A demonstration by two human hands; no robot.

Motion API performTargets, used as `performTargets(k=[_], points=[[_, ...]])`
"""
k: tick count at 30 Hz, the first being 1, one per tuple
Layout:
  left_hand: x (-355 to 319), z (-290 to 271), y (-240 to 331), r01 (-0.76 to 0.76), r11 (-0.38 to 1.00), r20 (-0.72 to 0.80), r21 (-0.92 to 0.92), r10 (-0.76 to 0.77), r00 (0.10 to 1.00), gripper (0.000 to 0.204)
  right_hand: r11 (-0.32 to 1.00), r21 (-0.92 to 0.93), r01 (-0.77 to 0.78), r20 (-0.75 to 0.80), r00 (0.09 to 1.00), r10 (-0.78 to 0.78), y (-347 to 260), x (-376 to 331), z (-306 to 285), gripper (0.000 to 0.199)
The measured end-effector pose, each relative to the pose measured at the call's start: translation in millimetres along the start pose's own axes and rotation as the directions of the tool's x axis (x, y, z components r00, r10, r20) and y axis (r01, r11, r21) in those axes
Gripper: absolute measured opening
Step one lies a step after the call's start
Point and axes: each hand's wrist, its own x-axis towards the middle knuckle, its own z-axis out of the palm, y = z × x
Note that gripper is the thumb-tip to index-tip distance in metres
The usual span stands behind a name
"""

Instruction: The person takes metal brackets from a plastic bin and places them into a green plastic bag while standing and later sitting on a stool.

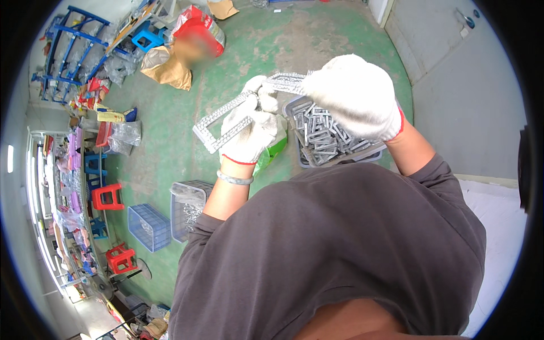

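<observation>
Left hand (252, 129) is clasping a rectangular metal frame's (220, 113) right end; right hand (354, 97) is gripping metal pieces (286, 83) over a bin (362, 154).

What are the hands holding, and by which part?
Left hand: a metal frame, by its right end. Right hand: a second metal piece, by its right end.

Head view, read from my station: I can make out no legible text, label, number or sign. Red-and-white sack (211, 29): coloured patches, partly blurred, which I cannot resolve into lettering. Yellow-and-blue bag (113, 115): surface too small for me to read.
</observation>
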Motion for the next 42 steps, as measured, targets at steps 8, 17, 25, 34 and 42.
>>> performTargets(k=[8, 17, 25, 34, 42], points=[[1.2, -4.2, -4.7, -0.029, 0.941, -0.003, 0.336, 0.031, 1.0, 0.021, 0.946, -0.069, 0.318, 0.35, 0.895, -0.276, -20.4, 10.3, -14.2, 0.034], [6.5, -24.9, 0.2, -0.189, 0.88, 0.002, 0.436, 0.209, 0.978, 0.034, 0.998, 0.065, 0.015, 0.078, 0.997, -0.02, -5.0, -3.2, -3.5, 0.045], [5.9, -46.4, 26.5, -0.278, 0.899, 0.228, 0.34, 0.208, 0.951, 0.058, 0.185, 0.83, -0.526, 0.121, 0.494, 0.861, -3.3, -23.9, 20.7, 0.052], [-28.2, -62.4, 39.0, -0.348, 0.831, 0.022, 0.434, 0.376, 0.926, 0.059, -0.324, 0.909, -0.262, 0.41, 0.427, 0.806, 12.3, -24.9, 61.7, 0.025], [-50.4, -72.4, 47.7, -0.381, 0.726, 0.068, 0.573, 0.421, 0.904, 0.039, -0.366, 0.797, -0.481, 0.528, 0.258, 0.809, -8.7, 4.7, 95.0, 0.029]])
